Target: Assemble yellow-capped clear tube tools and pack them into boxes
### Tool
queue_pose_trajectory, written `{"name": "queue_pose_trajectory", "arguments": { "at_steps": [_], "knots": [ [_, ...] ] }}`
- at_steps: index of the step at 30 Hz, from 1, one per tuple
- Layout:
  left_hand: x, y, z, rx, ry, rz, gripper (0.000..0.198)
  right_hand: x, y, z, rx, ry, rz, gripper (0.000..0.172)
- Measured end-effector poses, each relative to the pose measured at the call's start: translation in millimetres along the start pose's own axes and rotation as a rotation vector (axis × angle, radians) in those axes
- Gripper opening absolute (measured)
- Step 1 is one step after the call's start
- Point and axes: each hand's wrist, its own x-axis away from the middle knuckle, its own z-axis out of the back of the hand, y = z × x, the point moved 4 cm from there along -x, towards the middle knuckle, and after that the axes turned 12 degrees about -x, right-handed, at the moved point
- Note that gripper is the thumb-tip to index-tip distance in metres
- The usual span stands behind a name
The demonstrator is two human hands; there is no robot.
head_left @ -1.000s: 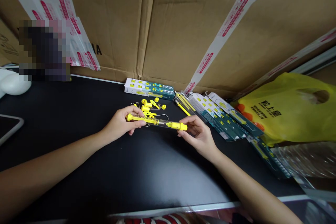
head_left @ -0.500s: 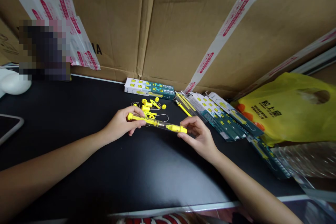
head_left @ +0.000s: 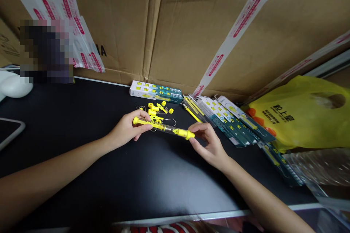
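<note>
A spring scale with a clear tube and yellow ends is held level above the black table. My left hand is closed round its left end, thumb in front and fingers behind. At the other end, the thumb and fingertips of my right hand pinch the yellow end cap. Inside the tube, a spring shows near the middle. Just behind it lie loose yellow parts and bent wire hooks, partly hidden by the left hand and the tube.
A printed box lies against the cardboard wall. Clear tubes with yellow rods and flattened boxes are to the right. Beyond them sits a yellow plastic bag. A tablet-like object lies at left.
My right thumb and fingers have shifted slightly on the yellow end cap. The spring scale and my left hand stay nearly where they were.
</note>
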Motion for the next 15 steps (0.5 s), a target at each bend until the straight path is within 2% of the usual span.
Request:
{"name": "queue_pose_trajectory", "arguments": {
  "at_steps": [7, 15],
  "knots": [
    [1.5, 1.9, -1.8, 0.016, -0.025, -0.031, 0.021, 2.0, -0.5, -1.8, 0.019, -0.019, -0.013, 0.020],
    [1.3, 1.5, 0.5, 0.024, -0.004, -0.072, 0.018, 3.1, -0.5, 0.3, 0.033, 0.015, 0.059, 0.023]
  ]
}}
